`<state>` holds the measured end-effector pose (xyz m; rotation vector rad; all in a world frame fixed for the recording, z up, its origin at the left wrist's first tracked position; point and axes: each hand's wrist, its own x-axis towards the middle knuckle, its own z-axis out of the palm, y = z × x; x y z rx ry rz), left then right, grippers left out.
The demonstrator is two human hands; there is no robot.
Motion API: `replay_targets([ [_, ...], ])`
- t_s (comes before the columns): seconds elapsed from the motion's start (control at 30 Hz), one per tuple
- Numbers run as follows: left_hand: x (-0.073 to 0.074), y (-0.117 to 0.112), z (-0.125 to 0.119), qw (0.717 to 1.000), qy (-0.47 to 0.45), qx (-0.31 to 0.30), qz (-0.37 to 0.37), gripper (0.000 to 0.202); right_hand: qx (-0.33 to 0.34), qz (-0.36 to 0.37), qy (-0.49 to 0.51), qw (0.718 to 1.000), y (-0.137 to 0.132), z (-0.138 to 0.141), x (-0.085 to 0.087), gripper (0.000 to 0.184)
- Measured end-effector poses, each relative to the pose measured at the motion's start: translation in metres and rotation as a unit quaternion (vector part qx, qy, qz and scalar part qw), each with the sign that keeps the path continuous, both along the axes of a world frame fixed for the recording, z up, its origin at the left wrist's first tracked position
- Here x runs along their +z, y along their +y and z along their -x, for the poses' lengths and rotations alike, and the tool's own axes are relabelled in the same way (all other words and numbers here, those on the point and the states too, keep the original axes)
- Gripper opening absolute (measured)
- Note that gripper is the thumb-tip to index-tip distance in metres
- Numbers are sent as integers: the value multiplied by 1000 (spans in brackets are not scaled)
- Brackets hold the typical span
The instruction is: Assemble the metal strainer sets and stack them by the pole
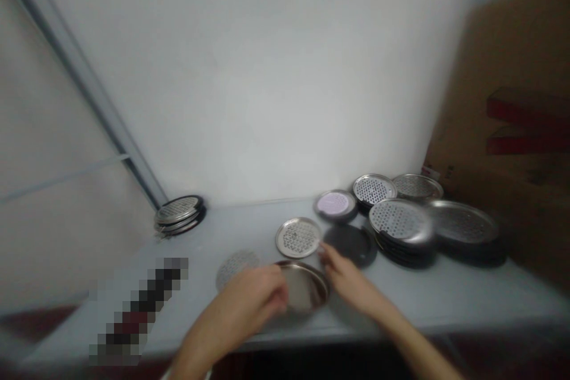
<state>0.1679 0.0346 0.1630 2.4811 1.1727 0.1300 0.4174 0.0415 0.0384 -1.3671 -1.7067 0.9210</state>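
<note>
A shiny round metal dish (307, 288) lies near the table's front edge. My left hand (262, 291) is over its left side with the fingers curled closed; whatever they hold, if anything, is hidden. Behind the dish is a silver round plate with punched holes, like a grater disc (298, 237). My right hand (345, 276) has its fingertips pinched at the right edge of that disc. A black round disc (350, 243) lies just beyond my right hand. Another perforated disc (236, 267), blurred, lies flat to the left, partly behind my left hand.
Stacks of perforated discs with black parts (401, 222) stand at the right, beside a wide metal disc (463, 222). A disc with a lilac centre (335, 204) sits further back. A smaller stack (180, 212) is at the far left. A cardboard box (503, 190) rises at the right.
</note>
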Motion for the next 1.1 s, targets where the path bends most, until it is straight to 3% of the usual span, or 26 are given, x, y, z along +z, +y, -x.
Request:
replay_targets([
  [0.1, -9, 1, -6, 999, 7, -30, 30, 15, -2, 16, 2, 1000, -1, 0, 6, 54],
  [0.23, -25, 12, -16, 997, 69, -17, 26, 20, 19, -23, -19, 999, -4, 2, 12, 44],
  [0.37, -34, 27, -14, 997, 72, 3, -2, 28, 13, -24, -55, 998, -8, 2, 13, 52],
  [0.47, -40, 45, 3, 999, 39, 34, -11, 33, 32, -23, -82, 996, -12, 3, 12, 62],
  [0.57, -51, 69, 33, 988, 27, 142, -47, 46, 54, -21, -118, 991, -16, 5, 10, 72],
  [0.67, -63, 91, 63, 975, 53, 206, -68, 51, 71, -20, -139, 988, -19, 4, 11, 73],
  [0.83, -75, 108, 89, 972, 66, 222, -47, 54, 67, -38, -105, 992, -20, -2, 24, 56],
  [1.1, -81, 116, 95, 977, 45, 201, -52, 39, 58, -52, -73, 994, -22, -7, 36, 42],
])
